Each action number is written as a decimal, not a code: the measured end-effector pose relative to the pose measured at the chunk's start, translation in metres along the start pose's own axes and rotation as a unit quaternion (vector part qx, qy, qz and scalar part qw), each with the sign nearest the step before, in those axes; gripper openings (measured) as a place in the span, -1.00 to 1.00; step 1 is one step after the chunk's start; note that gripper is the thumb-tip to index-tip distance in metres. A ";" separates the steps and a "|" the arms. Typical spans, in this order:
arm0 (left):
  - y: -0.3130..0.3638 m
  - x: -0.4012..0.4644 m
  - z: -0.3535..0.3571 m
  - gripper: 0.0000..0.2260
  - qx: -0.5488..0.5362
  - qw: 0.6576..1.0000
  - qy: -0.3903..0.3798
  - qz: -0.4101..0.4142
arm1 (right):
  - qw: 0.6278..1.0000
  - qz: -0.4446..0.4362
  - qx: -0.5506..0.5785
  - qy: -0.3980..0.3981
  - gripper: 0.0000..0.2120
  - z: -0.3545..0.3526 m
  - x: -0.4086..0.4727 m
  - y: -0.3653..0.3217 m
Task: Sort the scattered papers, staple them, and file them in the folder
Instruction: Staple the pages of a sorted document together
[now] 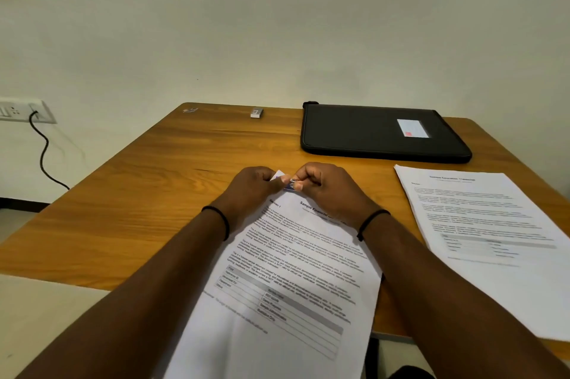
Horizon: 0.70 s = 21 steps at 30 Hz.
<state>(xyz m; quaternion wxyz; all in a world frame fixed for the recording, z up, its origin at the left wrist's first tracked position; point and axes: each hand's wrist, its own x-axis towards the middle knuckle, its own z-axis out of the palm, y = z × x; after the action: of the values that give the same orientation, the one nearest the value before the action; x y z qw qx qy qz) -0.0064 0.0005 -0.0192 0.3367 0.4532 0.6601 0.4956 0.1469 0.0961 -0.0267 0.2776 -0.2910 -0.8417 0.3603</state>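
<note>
A printed paper set (287,273) headed "Sample Financial" lies slanted on the wooden table (148,187) in front of me. My left hand (251,185) pinches its top corner. My right hand (327,185) grips a small blue and silver stapler (291,185) at that same corner; most of the stapler is hidden by the fingers. A second printed paper set (481,233) lies flat to the right. A closed black folder (379,131) with a white label lies at the back right of the table.
A small staple box (256,112) sits near the table's far edge, with a tiny bit of metal or wrapper (189,110) at the back left corner. A wall socket (21,110) with a black cable is on the left wall.
</note>
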 end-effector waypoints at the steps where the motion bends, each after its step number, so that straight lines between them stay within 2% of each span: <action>1: 0.000 0.000 0.001 -0.65 -0.006 1.000 0.002 0.003 | 1.000 -0.004 -0.004 0.000 -0.94 0.000 0.000 0.002; 6: -0.006 -0.005 0.005 -0.43 0.020 0.996 0.048 0.073 | 0.999 -0.026 -0.028 0.014 -0.97 0.001 0.001 0.004; 9: -0.004 -0.006 0.004 -0.55 0.045 0.995 0.054 0.068 | 0.998 -0.028 -0.055 0.032 -0.96 0.005 0.000 0.003; 13: 0.001 -0.007 -0.002 -0.46 0.052 0.998 0.009 0.035 | 1.000 -0.012 -0.011 0.026 -0.96 0.004 -0.003 0.000; 14: 0.001 -0.008 -0.004 -0.54 0.042 0.999 -0.004 0.031 | 1.000 -0.005 0.011 0.020 -0.97 0.004 -0.005 0.001; 16: 0.000 -0.010 -0.011 -0.83 -0.009 0.999 -0.028 0.021 | 0.998 0.002 0.054 0.018 -0.98 0.003 -0.007 0.001; 19: -0.004 -0.012 -0.015 -0.76 -0.061 0.998 -0.025 -0.006 | 0.998 0.012 0.039 0.048 -0.96 -0.002 -0.006 0.004; 21: -0.005 -0.013 -0.012 -0.89 -0.058 0.998 0.013 -0.007 | 0.997 0.021 0.014 0.072 -0.92 -0.006 -0.004 0.007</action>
<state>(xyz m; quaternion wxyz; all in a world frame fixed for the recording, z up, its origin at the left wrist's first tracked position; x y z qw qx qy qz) -0.0139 -0.0163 -0.0208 0.3571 0.4215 0.6382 0.5363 0.1560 0.0999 -0.0299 0.3335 -0.3300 -0.8082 0.3560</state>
